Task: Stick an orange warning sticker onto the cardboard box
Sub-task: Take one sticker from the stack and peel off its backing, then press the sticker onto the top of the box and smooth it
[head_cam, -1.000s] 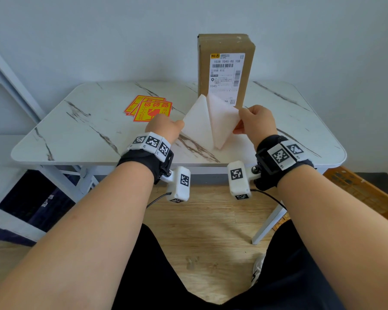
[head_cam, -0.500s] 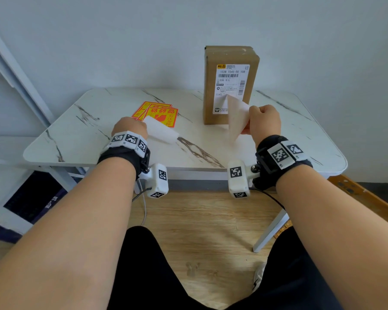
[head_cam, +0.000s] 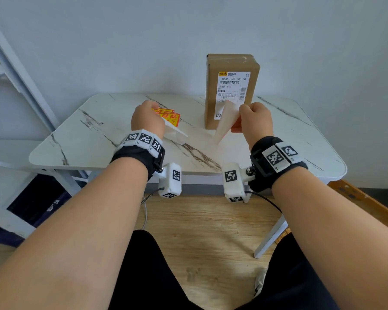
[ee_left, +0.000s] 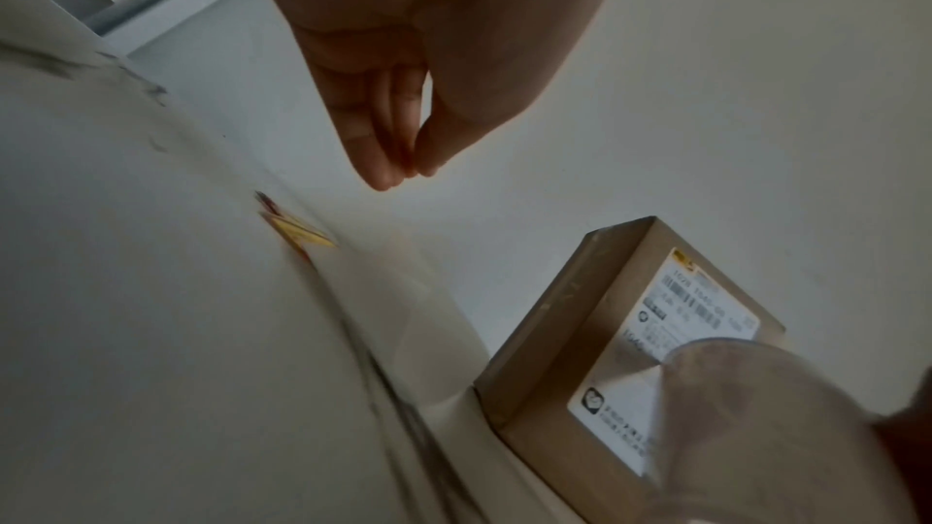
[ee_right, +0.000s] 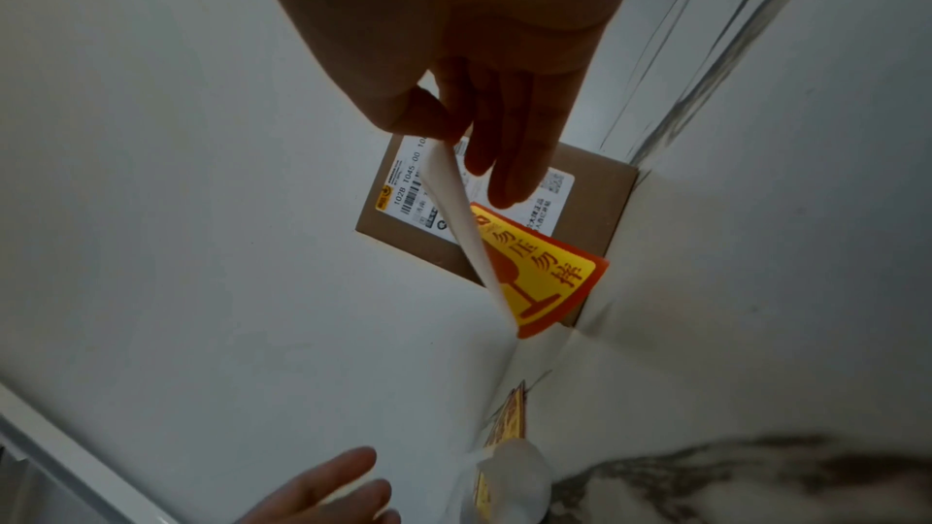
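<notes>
The brown cardboard box (head_cam: 231, 63) stands upright at the back of the marble table (head_cam: 87, 135), its white shipping label facing me. My right hand (head_cam: 253, 119) pinches a peeled orange warning sticker (head_cam: 225, 121) just in front of the box. In the right wrist view the printed face of the sticker (ee_right: 539, 269) is turned toward the box (ee_right: 595, 198). My left hand (head_cam: 147, 117) hovers over the stack of orange stickers (head_cam: 170, 117). Its fingers (ee_left: 388, 170) hold nothing. The white backing paper (head_cam: 176, 133) lies blurred just below it.
A white shelf frame (head_cam: 20, 70) leans at the left with a dark blue bag (head_cam: 38, 198) under it. An orange crate (head_cam: 367, 202) sits on the wooden floor at the right. The table's right half is bare marble.
The backing paper came fully off the sticker. My left hand carried it left to the sticker stack and let go. My right hand kept the sticker near the box.
</notes>
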